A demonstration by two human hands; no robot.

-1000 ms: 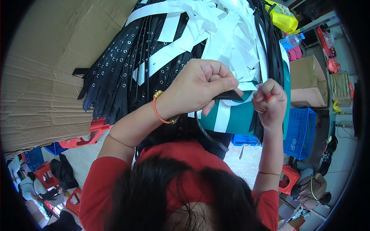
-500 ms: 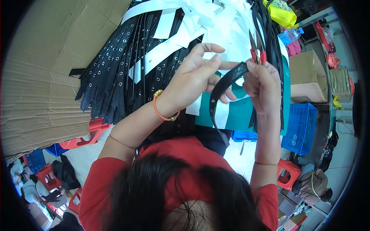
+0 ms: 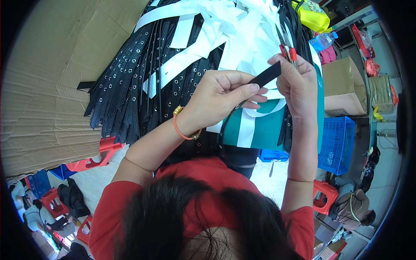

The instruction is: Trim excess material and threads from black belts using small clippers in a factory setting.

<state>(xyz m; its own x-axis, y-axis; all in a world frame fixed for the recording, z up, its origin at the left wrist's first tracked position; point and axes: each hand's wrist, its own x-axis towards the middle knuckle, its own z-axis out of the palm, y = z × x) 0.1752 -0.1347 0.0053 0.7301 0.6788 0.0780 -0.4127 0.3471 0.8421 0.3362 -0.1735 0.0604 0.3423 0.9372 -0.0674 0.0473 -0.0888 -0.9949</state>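
A black strap (image 3: pixel 266 75) is stretched between my two hands above the work table. My left hand (image 3: pixel 221 93) pinches it between thumb and fingers, and the rest of the strap hangs down below that hand. The strap's far end is gripped by my right hand (image 3: pixel 299 82), which also keeps a pair of red-handled scissors (image 3: pixel 293 54) in its fingers, blades pointing away from me. Beneath the hands lie white strips (image 3: pixel 247 130) on a green mat (image 3: pixel 268 125). To the left spreads a thick bundle of black eyeleted straps (image 3: pixel 125 82).
A large cardboard sheet (image 3: pixel 52 86) covers the left side. On the right are a blue crate (image 3: pixel 336 145), a cardboard box (image 3: pixel 344 84), a plastic bottle (image 3: pixel 323 41) and a yellow bag (image 3: pixel 314 19). Red stools (image 3: pixel 325 197) stand lower down. Another person (image 3: pixel 353 210) is at the lower right.
My left hand has moved down and closed on the strap, which was hanging in a curve from my right hand. The strap is now turned and drawn straight between both hands.
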